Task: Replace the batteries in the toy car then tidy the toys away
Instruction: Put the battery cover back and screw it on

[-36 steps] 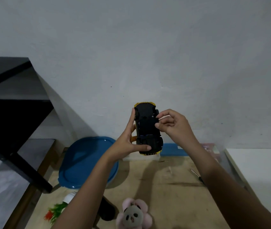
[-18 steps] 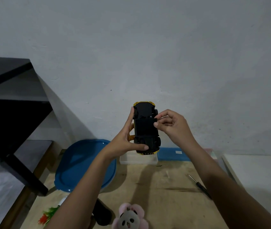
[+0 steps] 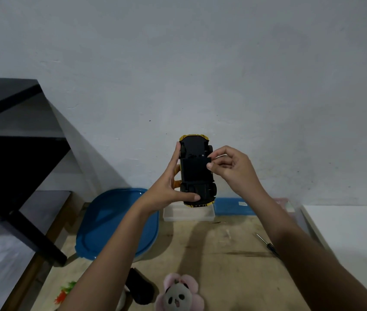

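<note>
Toy car (image 3: 197,171), yellow body w/ black underside facing the camera, is held upright in mid-air, up & right of the blue tub (image 3: 115,223) and clear of the desk (image 3: 222,254). L hand (image 3: 166,187) clamps it: thumb across the lower chassis, fingers (image 3: 174,158) straight along the left flank. R hand (image 3: 231,169) pinches the right edge of the battery cover (image 3: 194,169) btwn thumb & forefinger, other fingers loosely curled.

Step in hand, prob.: battery-bay stage, cover being worked at its edge. Whether it is seated or loose, cannot tell; no batteries show. Next move calls for a steady L grip while R sets the cover square. The screwdriver (image 3: 267,243), on the desk well right of the tub, would serve for any screw.

Tidying not yet begun: panda plush (image 3: 179,295), a black item (image 3: 140,286) & a green-orange toy (image 3: 64,292) lie in front of the tub, w/ a clear tray (image 3: 188,215) just right of it.

Surface: pale wood, scuffed. Room: plain grey-white wall (image 3: 200,63); black shelf unit (image 3: 10,131) left of the tub.
</note>
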